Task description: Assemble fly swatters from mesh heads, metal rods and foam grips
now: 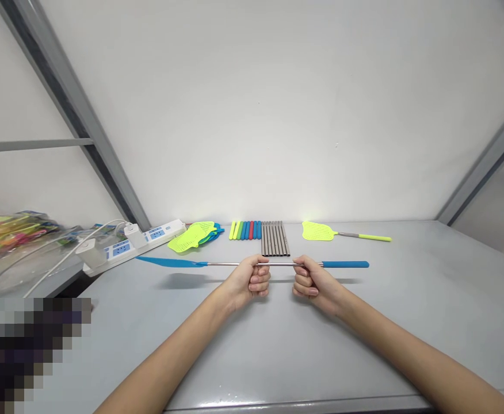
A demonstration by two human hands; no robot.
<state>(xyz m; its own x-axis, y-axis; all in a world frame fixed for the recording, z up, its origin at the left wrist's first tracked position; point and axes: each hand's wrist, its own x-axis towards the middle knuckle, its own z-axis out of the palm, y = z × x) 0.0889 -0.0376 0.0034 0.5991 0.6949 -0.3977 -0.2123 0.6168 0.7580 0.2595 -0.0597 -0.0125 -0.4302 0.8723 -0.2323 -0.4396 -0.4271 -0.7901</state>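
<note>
A blue fly swatter (278,264) with a thin metal rod is held level above the grey table, its flat blue head to the left and its blue grip to the right. My left hand (254,277) is closed round the rod on the head side. On the grip side, my right hand (310,277) pinches the rod just short of the blue handle. Behind the hands lie a row of metal tubes (275,238) and a row of coloured handle grips (245,230). A yellow-green fly swatter (319,231) with its handle rests at the back right.
Loose yellow and blue swatter heads (195,236) are piled at the back left beside a white power strip (157,234) with plugs and cables. Bagged colourful items (14,233) lie at the far left. A wall (278,115) rises behind the table (428,310).
</note>
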